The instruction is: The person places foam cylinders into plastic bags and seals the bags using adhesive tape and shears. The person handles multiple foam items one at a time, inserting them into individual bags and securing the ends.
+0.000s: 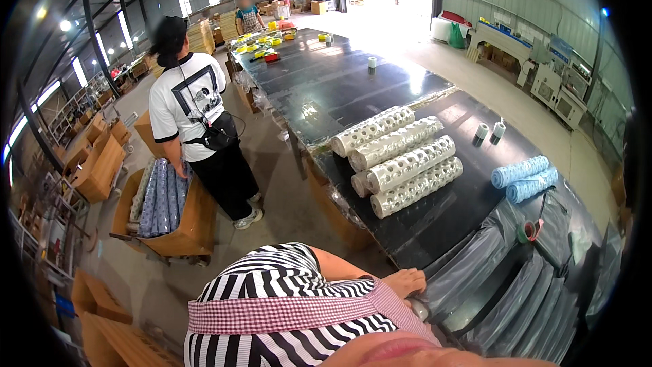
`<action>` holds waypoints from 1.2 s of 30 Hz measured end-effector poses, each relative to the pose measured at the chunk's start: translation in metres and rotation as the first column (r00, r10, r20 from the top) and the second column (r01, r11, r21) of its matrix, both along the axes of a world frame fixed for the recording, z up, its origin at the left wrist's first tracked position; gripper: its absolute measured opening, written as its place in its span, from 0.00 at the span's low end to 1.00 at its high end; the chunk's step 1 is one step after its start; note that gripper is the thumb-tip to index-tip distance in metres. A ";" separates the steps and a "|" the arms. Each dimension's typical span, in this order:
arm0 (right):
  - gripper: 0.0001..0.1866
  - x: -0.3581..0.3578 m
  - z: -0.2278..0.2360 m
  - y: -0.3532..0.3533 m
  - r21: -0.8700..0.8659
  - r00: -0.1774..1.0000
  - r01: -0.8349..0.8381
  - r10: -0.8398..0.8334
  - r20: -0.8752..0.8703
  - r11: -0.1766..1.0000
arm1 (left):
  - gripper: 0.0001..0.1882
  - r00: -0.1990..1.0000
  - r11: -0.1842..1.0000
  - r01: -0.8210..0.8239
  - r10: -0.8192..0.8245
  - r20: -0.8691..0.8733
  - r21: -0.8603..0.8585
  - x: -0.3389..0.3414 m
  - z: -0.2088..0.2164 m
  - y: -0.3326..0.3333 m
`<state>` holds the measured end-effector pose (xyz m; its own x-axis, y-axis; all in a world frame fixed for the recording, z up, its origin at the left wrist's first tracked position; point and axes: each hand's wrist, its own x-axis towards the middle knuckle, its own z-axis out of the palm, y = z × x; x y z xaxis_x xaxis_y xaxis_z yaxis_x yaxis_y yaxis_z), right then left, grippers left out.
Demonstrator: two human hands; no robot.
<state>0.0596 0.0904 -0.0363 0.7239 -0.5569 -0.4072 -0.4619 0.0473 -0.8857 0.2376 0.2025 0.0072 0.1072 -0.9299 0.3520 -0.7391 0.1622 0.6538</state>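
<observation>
My left hand [405,283] is at the near edge of the black-topped table [435,231], its fingers closed at the end of a long grey plastic bag [468,265]. My right hand is not in view. More grey plastic bags [526,309] lie in overlapping folds to the right. A roll of tape [526,231] with a reddish piece beside it rests on the plastic. Ahead on the table, several clear-wrapped silvery rolls with a dotted pattern [411,170] are stacked side by side. Two light-blue rolls [523,178] lie at the right, near the bags.
Two small bottles [490,132] stand by the table's right side. At left, a person in a white shirt [193,95] reaches into a cardboard box [187,234] of blue-grey rolls on a cart. Yellow tape rolls [261,46] lie at the far end. Machinery [557,85] lines the right wall.
</observation>
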 end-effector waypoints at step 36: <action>0.09 -0.001 0.002 0.008 -0.062 0.991 0.035 -0.026 0.134 0.997 | 0.20 0.729 0.804 -0.443 0.581 -0.363 0.397 -0.004 -0.056 -0.088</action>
